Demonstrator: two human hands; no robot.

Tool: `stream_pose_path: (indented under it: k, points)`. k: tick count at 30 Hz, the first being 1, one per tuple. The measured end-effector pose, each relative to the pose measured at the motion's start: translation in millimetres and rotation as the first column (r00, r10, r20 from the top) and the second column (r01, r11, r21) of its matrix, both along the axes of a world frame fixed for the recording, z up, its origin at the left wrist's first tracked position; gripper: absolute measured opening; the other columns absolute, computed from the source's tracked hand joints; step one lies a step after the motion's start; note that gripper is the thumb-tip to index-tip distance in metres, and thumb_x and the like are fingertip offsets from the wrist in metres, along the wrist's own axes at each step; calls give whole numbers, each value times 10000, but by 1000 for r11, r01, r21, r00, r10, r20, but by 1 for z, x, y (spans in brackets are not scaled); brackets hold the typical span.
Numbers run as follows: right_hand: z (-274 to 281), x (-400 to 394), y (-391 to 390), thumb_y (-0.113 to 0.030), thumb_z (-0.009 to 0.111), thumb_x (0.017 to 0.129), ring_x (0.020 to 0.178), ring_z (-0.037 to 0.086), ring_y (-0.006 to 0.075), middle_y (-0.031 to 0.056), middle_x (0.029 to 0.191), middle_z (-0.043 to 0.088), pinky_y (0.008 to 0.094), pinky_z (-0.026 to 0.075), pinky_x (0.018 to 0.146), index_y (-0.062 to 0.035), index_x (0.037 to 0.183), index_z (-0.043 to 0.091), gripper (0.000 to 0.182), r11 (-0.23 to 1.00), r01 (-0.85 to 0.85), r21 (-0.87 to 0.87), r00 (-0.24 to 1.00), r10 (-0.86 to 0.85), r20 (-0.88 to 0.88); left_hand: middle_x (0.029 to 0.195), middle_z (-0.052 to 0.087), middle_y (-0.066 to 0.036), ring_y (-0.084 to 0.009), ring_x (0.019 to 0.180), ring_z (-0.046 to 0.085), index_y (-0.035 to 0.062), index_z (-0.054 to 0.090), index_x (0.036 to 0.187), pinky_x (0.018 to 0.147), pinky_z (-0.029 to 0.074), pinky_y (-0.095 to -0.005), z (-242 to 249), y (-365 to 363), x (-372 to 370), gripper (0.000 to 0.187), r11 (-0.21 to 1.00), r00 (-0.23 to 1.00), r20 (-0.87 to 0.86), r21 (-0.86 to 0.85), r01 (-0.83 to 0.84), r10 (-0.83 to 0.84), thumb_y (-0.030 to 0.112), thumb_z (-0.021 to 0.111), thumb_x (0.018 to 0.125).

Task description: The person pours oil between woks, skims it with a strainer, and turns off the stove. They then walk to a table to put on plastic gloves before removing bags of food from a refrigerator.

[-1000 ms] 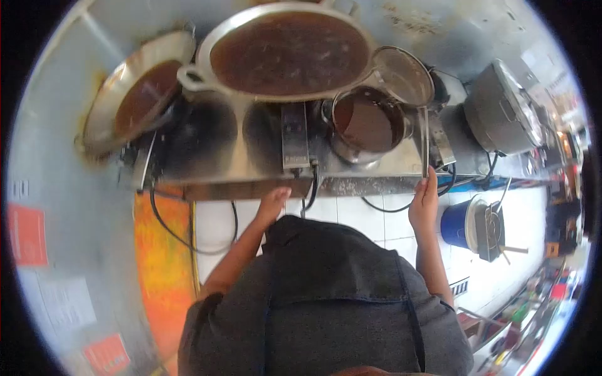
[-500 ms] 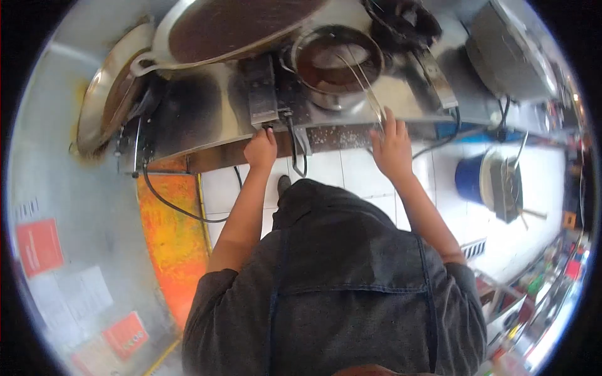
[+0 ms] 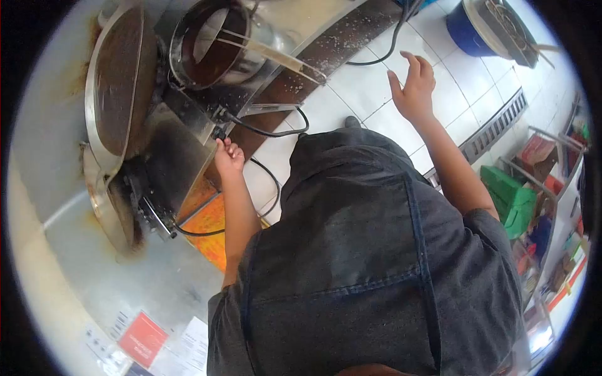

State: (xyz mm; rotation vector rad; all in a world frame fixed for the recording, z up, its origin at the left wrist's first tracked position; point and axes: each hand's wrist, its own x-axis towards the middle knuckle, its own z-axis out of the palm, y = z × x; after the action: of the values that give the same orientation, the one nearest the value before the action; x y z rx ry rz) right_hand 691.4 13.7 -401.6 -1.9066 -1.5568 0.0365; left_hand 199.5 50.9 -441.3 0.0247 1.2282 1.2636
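At the front edge of the metal stove (image 3: 166,147), my left hand (image 3: 230,158) has its fingers closed at a small black knob (image 3: 219,133). The fingers partly hide it. My right hand (image 3: 415,89) is held over the tiled floor, its fingers apart and nothing in them. Beyond my left hand stands a metal pot (image 3: 266,47) of dark liquid. A long-handled wire strainer (image 3: 279,58) rests in it, the handle sticking out past the stove's edge. A large wide pan (image 3: 93,119) with dark contents is at the far left.
A black hose (image 3: 276,133) loops near my left hand. A blue bucket (image 3: 467,32) stands on the floor at the upper right. A floor drain grate (image 3: 495,128) and a shelf with a green container (image 3: 509,202) are at the right. An orange panel (image 3: 210,232) is below the stove.
The view has swung, shifting the stove and pot leftward. My right hand has come away from the strainer's handle and is open over the floor. My left hand stays at the knob.
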Motion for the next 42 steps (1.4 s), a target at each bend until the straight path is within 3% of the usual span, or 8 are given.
stream_pose_path:
  k: [7, 9, 12, 16, 18, 21, 31, 42]
  points:
    - [-59, 39, -70, -221, 617, 852, 1066, 515, 332, 183, 1184, 482, 474, 405, 875, -103, 1206, 502, 390, 955, 53, -292, 993, -83, -89, 674, 594, -29, -162, 457, 461, 22, 573, 806, 407, 314, -314, 5, 3, 13, 340, 983, 513, -840, -181, 37, -174, 328, 520, 945]
    - [-77, 47, -90, -205, 616, 851, 1029, 543, 348, 195, 1174, 486, 471, 434, 856, -101, 1198, 508, 378, 919, 39, -391, 984, -103, -145, 675, 626, -101, -263, 489, 534, -4, 566, 756, 456, 386, -410, 10, -1, 8, 385, 906, -500, -846, -345, 246, -187, 340, 535, 926]
    - [-88, 52, -112, -181, 621, 841, 1005, 559, 372, 206, 1169, 488, 460, 461, 838, -95, 1196, 500, 384, 877, 17, -479, 991, -79, -110, 715, 640, -158, -319, 588, 594, -18, 559, 745, 517, 414, -480, 39, 4, 29, 403, 822, -694, -656, -545, 162, -298, 348, 540, 913]
    - [-131, 61, -146, -143, 610, 836, 1016, 542, 410, 232, 1179, 466, 455, 458, 888, -85, 1212, 476, 404, 828, -33, -559, 976, -93, -196, 691, 638, -100, -242, 531, 551, 35, 560, 721, 448, 394, -405, 10, 0, 7, 358, 913, -395, -911, -257, 315, -120, 328, 536, 926]
    - [-168, 70, -170, -134, 606, 835, 1020, 537, 422, 244, 1185, 456, 453, 455, 905, -82, 1220, 470, 412, 820, -29, -572, 966, -123, -225, 728, 630, -34, -140, 507, 477, 91, 564, 763, 393, 339, -290, 10, 1, 8, 282, 981, 561, -804, -159, 114, -196, 311, 540, 939]
    - [-193, 86, -189, -123, 615, 832, 1026, 518, 416, 246, 1142, 461, 453, 454, 902, -79, 1208, 481, 402, 771, 6, -636, 970, -160, -185, 780, 603, 15, -68, 518, 409, 134, 553, 839, 382, 265, -197, 9, -6, 19, 211, 1000, 855, -519, -16, -13, 3, 318, 546, 943]
    - [-211, 108, -183, -233, 588, 860, 997, 585, 384, 282, 1085, 567, 418, 471, 894, -17, 1175, 541, 385, 488, -72, -870, 883, -374, -283, 800, 559, 11, -83, 559, 420, 123, 548, 1001, 413, 290, -196, -35, -24, -6, 258, 996, 983, -160, 10, 89, -87, 374, 512, 952]
    - [-200, 107, -154, -240, 576, 873, 930, 633, 321, 229, 954, 656, 379, 483, 834, -2, 1143, 564, 360, 533, -95, -841, 862, -378, -337, 667, 585, -32, -148, 485, 487, 83, 523, 737, 423, 358, -300, -4, 1, 14, 394, 990, 436, -890, -101, 95, -133, 440, 593, 891]
